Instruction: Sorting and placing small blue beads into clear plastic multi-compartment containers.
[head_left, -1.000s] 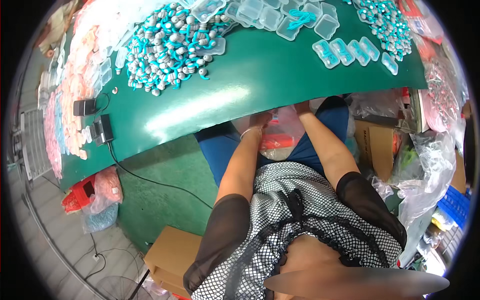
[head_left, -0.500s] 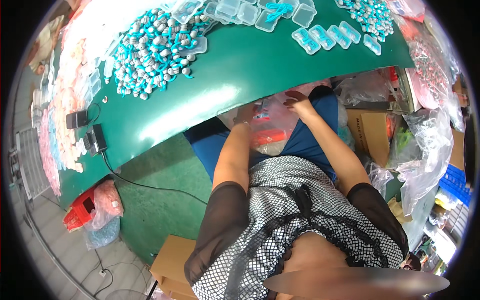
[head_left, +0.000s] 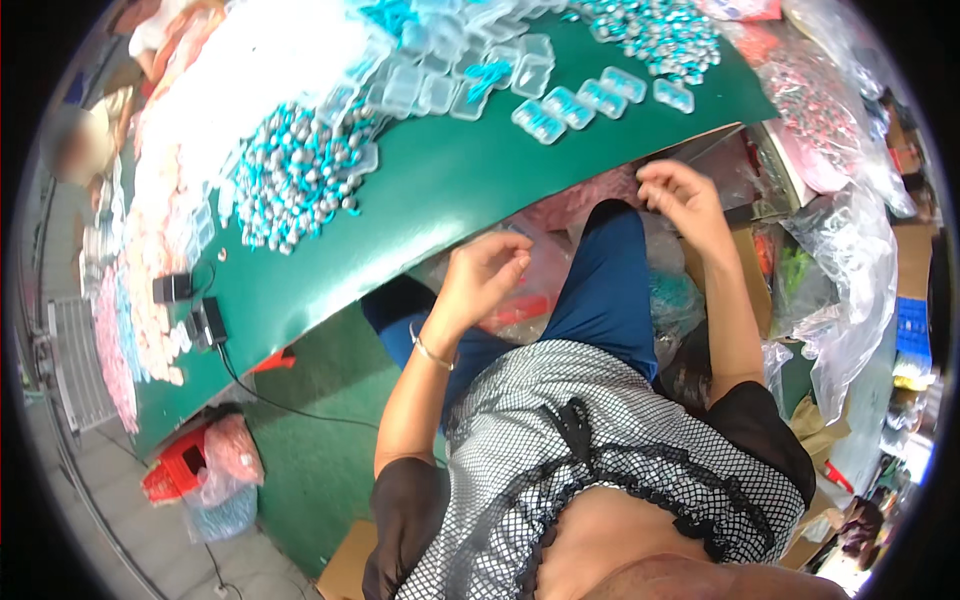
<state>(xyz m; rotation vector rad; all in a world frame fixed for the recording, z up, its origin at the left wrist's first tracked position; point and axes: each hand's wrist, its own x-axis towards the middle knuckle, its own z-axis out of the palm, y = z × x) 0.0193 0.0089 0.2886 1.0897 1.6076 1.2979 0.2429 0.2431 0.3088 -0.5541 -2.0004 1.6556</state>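
My left hand [head_left: 482,277] is raised over my lap by the front edge of the green table [head_left: 450,185], its fingers loosely curved. A gap shows between thumb and fingertips, and I see nothing in it. Farther right, my right hand [head_left: 688,200] hovers just off the same edge, fingers bent but apart, also with nothing visible in it. Below and between the hands, clear plastic bags [head_left: 535,265] with pink and red contents lie around my knees. On the tabletop beyond, several small clear boxes [head_left: 566,107] with turquoise pieces stand in a slanting row.
A heap of grey and turquoise beaded pieces [head_left: 295,180] lies on the table's left half. Clear empty boxes [head_left: 437,93] are piled at the back, with another bead heap [head_left: 655,35] right of them. Black adapters [head_left: 207,322] trail a cable. Plastic bags [head_left: 845,270] crowd the right.
Both hands have risen from under the table edge and drawn apart: the left up toward me, the right farther right. The whole view has shifted, and a person shows at far left.
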